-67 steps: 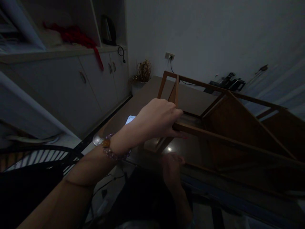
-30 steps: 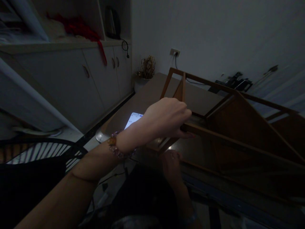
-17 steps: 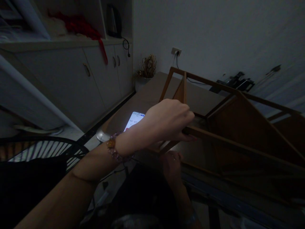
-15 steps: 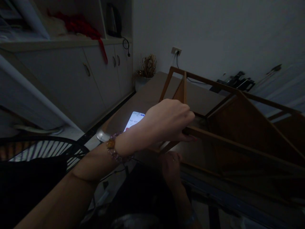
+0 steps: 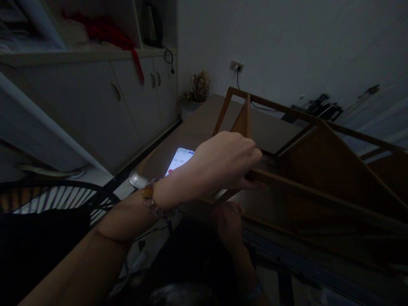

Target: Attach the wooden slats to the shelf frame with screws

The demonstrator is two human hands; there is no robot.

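A wooden frame rack (image 5: pixel 306 170) lies tipped on a brown table (image 5: pixel 204 119). My left hand (image 5: pixel 223 163), with a bead bracelet on the wrist, is closed over the near upper rail at the rack's corner. My right hand (image 5: pixel 228 223) sits lower in the dark, at the rack's bottom corner by the table edge. Its fingers point up at the wood, and the dim light hides whether they hold anything. A lit phone (image 5: pixel 180 158) lies on the table just behind my left hand.
White cabinets (image 5: pixel 95 106) line the left wall, with a red cloth (image 5: pixel 111 36) and a dark kettle (image 5: pixel 152 29) on the shelf above. A dried plant (image 5: pixel 198 87) and a wall socket (image 5: pixel 236 66) are behind the table. A black slatted chair (image 5: pixel 63 204) stands lower left.
The view has shifted slightly. My left hand keeps its grip on the rail, and my right hand stays at the lower corner with only small movement.
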